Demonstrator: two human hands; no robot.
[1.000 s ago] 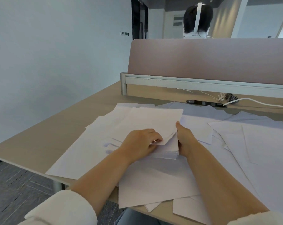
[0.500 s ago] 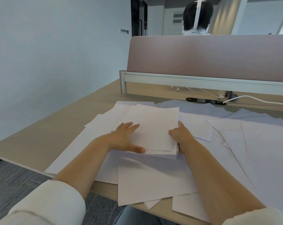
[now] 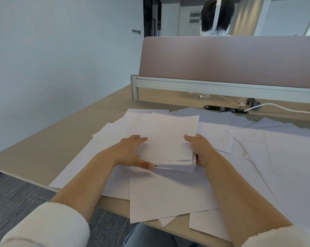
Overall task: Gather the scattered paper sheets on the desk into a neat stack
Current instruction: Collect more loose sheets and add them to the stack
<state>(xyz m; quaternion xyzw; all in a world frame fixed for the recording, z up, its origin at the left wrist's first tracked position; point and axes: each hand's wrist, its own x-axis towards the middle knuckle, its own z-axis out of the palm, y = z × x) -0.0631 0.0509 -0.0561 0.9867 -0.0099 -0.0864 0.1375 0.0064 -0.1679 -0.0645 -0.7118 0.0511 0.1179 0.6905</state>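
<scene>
Squaring step: at mid frame the left hand (image 3: 129,153) presses flat fingers (image 3: 140,139) against the stack (image 3: 168,138), the right hand (image 3: 201,150) grips its other edge; next, likely gather the loose sheets (image 3: 168,195) below.

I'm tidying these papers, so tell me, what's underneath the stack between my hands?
Loose white sheets lie under the stack, spreading out around it on the desk. How many lie directly beneath, or whether anything else does, is hidden by the stack.
</scene>
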